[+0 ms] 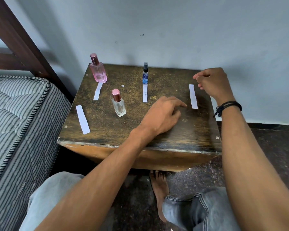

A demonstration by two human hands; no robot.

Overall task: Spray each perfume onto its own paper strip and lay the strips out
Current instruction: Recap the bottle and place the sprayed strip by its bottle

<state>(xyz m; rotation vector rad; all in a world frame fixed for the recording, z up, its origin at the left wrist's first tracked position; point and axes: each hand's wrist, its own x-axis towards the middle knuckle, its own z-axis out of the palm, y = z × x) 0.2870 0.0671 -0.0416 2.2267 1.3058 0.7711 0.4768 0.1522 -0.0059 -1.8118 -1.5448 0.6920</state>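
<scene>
Right now four paper strips lie flat on the small wooden table [173, 135], each with its long axis running roughly front to back. The left strip [83, 119] sits near the left edge, its far end leaning left. The second strip [98, 91] points its far end at the base of the pink bottle [98, 70]. The middle strip [145, 93] lies straight and points at the blue bottle [145, 74]. The clear bottle [118, 105] stands upright between these two strips. The right strip [193, 96] lies apart. The left hand [162, 114] rests palm down with fingers stretched toward this strip's near end, holding nothing. The right hand [213, 82] hovers just beside its far end, fingers loosely curled and holding nothing.
</scene>
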